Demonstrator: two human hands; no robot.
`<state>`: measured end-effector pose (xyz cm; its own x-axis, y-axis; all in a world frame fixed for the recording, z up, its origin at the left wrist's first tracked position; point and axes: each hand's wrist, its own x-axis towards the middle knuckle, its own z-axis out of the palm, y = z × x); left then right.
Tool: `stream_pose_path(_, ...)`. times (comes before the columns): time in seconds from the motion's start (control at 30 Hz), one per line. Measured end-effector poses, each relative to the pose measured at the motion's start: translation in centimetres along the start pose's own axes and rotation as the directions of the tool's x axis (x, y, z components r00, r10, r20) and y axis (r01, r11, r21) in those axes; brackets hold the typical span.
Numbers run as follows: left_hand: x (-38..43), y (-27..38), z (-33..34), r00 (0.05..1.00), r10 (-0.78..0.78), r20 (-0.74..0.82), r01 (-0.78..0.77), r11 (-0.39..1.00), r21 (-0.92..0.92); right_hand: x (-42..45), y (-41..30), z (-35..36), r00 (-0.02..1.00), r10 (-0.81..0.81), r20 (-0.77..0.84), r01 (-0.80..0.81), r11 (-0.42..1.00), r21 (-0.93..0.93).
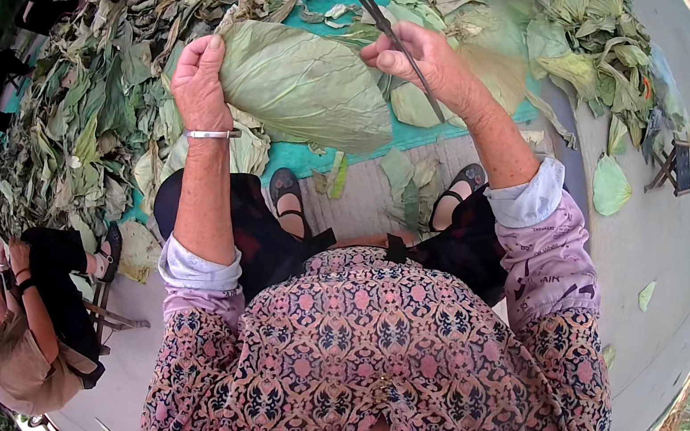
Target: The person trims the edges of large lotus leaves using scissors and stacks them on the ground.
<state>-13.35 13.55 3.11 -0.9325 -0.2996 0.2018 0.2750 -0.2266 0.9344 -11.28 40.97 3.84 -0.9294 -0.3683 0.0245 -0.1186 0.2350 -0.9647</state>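
My left hand [202, 85] pinches the left edge of a large, flat, pale green leaf [304, 87] between thumb and fingers. The leaf spreads to the right, above the teal sheet and in front of my knees. In my right hand [420, 61] is a dark pair of metal scissors [385, 24]. Its long blades point up and to the left, away from me, and look close together. A handle loop end reaches down past my palm. The right fingertips are close to the leaf's upper right edge; whether they touch it I cannot tell.
Heaps of wilted leaves [112, 63] cover the teal sheet [326, 162] to the left, with another pile [589, 44] at the upper right. A small folding stool [674, 167] stands at the right. At the lower left sits a co-worker [39, 329]; other people are farther off along the left.
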Motion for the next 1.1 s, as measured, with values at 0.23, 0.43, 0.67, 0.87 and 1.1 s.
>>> stream_pose_path(0.23,-0.4,-2.1,-0.6,0.981,-0.192,-0.010,0.191,0.978,-0.080,-1.2,-1.6,1.0,0.996,-0.039,-0.084,0.034,0.997,-0.063)
stream_pose_path(0.43,0.2,-4.5,-1.3,0.976,-0.212,0.040,0.213,0.977,-0.020,-1.5,-1.5,-0.1,0.935,-0.148,-0.322,0.144,0.989,-0.036)
stream_pose_path(0.67,-0.6,-4.5,0.1,0.880,0.030,0.475,-0.266,0.859,0.438,-1.2,-2.3,0.7,0.980,-0.150,-0.130,0.104,0.945,-0.309)
stream_pose_path(0.87,-5.7,-2.0,5.8,0.625,-0.139,0.768,-0.139,0.948,0.285,-2.7,-3.4,1.2,0.974,-0.181,0.139,0.216,0.926,-0.309)
stream_pose_path(1.1,-7.1,-5.3,4.7,0.653,-0.281,0.703,0.032,0.938,0.345,-2.5,-1.9,1.9,0.982,-0.133,0.131,0.175,0.903,-0.392)
